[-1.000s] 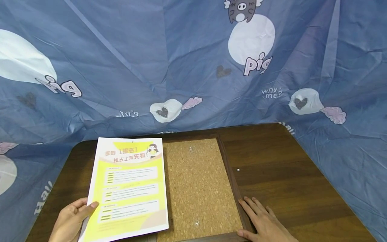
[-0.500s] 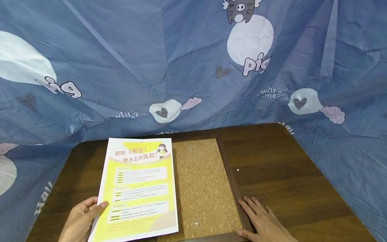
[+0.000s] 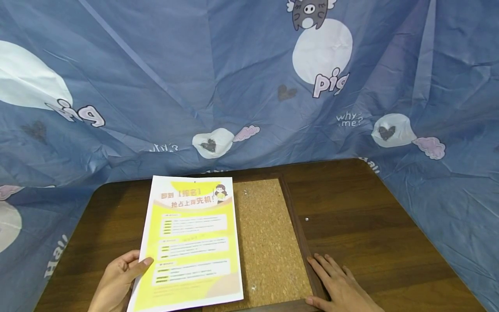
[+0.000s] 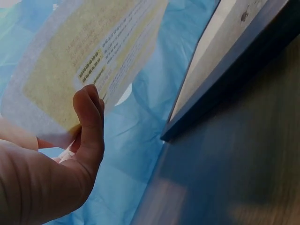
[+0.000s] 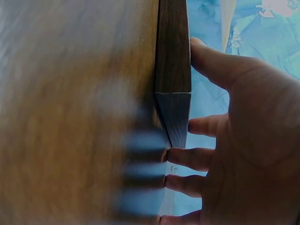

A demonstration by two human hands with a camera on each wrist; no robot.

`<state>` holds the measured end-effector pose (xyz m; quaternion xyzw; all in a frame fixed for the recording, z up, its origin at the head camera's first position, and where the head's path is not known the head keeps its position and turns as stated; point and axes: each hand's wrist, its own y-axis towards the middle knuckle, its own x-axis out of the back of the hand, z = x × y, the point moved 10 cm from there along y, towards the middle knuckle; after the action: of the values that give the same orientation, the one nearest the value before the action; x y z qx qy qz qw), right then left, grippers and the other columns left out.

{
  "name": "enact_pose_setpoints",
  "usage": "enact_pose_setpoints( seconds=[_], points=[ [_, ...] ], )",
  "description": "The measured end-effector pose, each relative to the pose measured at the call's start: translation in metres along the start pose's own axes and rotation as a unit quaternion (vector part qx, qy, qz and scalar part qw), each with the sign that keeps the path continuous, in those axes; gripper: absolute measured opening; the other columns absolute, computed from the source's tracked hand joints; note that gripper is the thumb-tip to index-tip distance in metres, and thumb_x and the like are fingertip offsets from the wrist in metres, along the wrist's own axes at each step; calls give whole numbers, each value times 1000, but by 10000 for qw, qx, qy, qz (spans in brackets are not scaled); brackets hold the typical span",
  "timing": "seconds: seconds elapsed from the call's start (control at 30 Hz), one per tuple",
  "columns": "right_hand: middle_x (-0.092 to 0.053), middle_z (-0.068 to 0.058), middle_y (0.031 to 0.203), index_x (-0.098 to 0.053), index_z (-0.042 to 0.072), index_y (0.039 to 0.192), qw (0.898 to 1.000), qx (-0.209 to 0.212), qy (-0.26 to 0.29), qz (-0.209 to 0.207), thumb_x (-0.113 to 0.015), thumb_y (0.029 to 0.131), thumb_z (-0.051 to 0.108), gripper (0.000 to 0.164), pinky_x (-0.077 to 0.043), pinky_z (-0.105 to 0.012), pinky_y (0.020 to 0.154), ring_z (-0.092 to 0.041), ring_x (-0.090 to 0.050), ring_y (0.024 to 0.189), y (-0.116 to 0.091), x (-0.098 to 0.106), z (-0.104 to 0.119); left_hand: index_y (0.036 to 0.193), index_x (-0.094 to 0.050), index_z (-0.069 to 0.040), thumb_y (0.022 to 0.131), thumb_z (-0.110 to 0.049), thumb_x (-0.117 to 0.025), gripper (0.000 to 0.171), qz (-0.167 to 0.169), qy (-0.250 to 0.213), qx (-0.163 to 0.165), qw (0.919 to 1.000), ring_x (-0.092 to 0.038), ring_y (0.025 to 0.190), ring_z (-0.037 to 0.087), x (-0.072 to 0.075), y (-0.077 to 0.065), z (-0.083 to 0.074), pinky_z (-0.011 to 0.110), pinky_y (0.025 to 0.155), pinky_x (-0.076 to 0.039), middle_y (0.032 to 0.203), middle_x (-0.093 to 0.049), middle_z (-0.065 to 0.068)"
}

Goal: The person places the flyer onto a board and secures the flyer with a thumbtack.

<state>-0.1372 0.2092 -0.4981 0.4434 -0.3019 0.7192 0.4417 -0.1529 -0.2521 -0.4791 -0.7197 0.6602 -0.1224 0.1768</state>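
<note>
My left hand pinches the lower left edge of a yellow-and-white printed flyer, thumb on the printed face. In the left wrist view, fingers show behind the translucent sheet. The flyer hangs over the left part of a cork board with a dark wooden frame, hiding that side. My right hand rests at the board's near right corner with fairly straight fingers. In the right wrist view, its thumb and index fingertip touch the frame, while other fingertips reach the tabletop.
Two small clear pieces, perhaps pushpins, sit on the cork, a far one and a near one. A tiny pin lies on the dark wooden table right of the board. A blue printed cloth hangs behind the table.
My left hand has carried the flyer steadily rightward, so it covers more of the cork board. The right hand and the board have stayed in place.
</note>
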Motion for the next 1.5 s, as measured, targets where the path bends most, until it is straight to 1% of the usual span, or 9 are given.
enact_pose_setpoints(
  seconds=[0.23,0.37,0.63,0.77,0.9,1.07,1.23,1.37,1.5],
  points=[
    [-41,-26,148,-39,3,150,10000,58,5,-52,-62,90,61,87,-35,-81,82,-55,-37,131,-1,-1,0,116,-58,3,100,-14,-61,24,157,132,-148,9997,-73,84,27,-14,2,-1,40,71,-59,96,-75,10],
    [-41,-27,147,-39,2,149,10000,60,5,-66,-62,89,61,87,-34,-81,82,-55,-37,131,-1,-1,0,118,-56,4,99,-13,-61,26,243,94,-156,9995,-73,84,27,-21,4,0,39,71,-59,96,-75,9],
    [-41,-27,147,-40,2,149,10000,14,15,-32,-62,90,60,87,-34,-81,83,-55,-37,131,0,0,0,126,-47,12,101,-10,-58,35,646,114,-262,9975,-72,88,26,-40,7,0,39,75,-58,100,-74,10],
    [-40,-27,148,-39,2,150,10000,-30,11,19,-62,89,62,88,-33,-81,83,-55,-36,132,0,0,-1,127,-45,13,101,-9,-57,36,880,-10,-292,9957,-72,90,28,-51,9,0,40,76,-58,103,-73,12],
    [-40,-27,148,-39,2,150,9999,-67,44,73,-61,89,63,89,-33,-82,84,-55,-36,132,0,-1,-1,125,-45,13,100,-8,-57,35,1058,-28,-325,9939,-72,90,28,-60,9,1,40,78,-58,104,-73,12],
    [-40,-27,148,-39,2,150,10000,-56,26,41,-62,88,63,89,-33,-82,83,-55,-36,132,0,0,-1,124,-46,13,99,-8,-58,34,1079,-85,-317,9936,-72,90,28,-68,11,1,39,77,-58,103,-73,12],
    [-42,-26,147,-40,3,149,10000,12,-14,-61,-62,89,62,88,-35,-81,81,-55,-37,131,0,1,0,125,-44,14,99,-6,-57,35,1127,-121,-328,9930,-72,90,30,-77,13,2,39,77,-58,103,-73,14],
    [-42,-26,147,-40,3,149,9999,48,-23,-111,-62,89,61,87,-36,-81,81,-55,-38,131,-1,1,1,124,-45,14,99,-3,-55,32,1173,-233,-313,9923,-72,88,28,-84,15,3,38,75,-58,102,-73,14],
    [-42,-25,147,-41,3,149,9998,64,-61,-154,-62,89,62,87,-36,-80,81,-55,-38,131,-2,1,1,122,-46,13,99,-1,-54,28,1135,-376,-273,9925,-72,87,27,-90,19,5,37,74,-59,101,-73,14]
  ],
)
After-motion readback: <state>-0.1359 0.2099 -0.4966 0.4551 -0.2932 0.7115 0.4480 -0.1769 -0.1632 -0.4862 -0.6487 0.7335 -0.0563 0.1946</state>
